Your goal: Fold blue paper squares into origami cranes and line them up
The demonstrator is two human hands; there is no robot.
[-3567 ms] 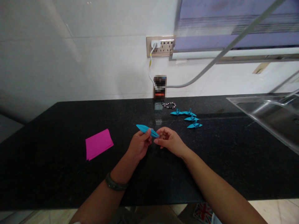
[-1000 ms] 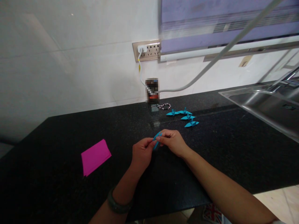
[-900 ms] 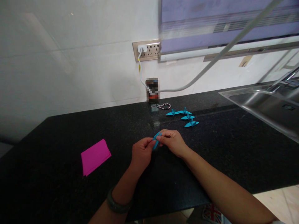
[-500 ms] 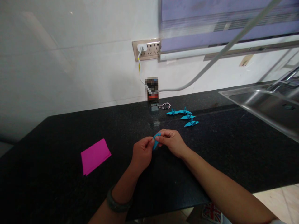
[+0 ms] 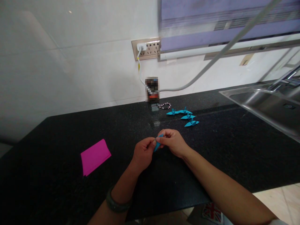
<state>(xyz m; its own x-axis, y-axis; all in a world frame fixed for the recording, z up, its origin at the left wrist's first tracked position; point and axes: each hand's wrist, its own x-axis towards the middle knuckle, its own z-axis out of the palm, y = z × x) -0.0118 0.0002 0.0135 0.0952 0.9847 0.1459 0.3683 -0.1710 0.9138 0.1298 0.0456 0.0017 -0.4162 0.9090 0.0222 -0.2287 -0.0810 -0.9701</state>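
Both hands meet over the black countertop [image 5: 58, 131] near its front. My left hand [image 5: 142, 153] and my right hand [image 5: 172, 143] pinch a small folded piece of blue paper [image 5: 157, 144] between their fingertips. Most of the paper is hidden by the fingers. Only a short blue strip shows between them. A dark band sits on my left wrist.
Several finished blue paper cranes [image 5: 185, 116] lie behind the hands, beside a bead bracelet [image 5: 164, 106] and a small device on a charging cable [image 5: 152, 90]. A stack of pink paper [image 5: 94, 156] lies to the left. A steel sink [image 5: 264, 106] is at the right.
3.6 s ago the blue paper was a long pointed shape held out to the left. Now it is folded small between both hands' fingertips. Over the last second the hands barely moved.
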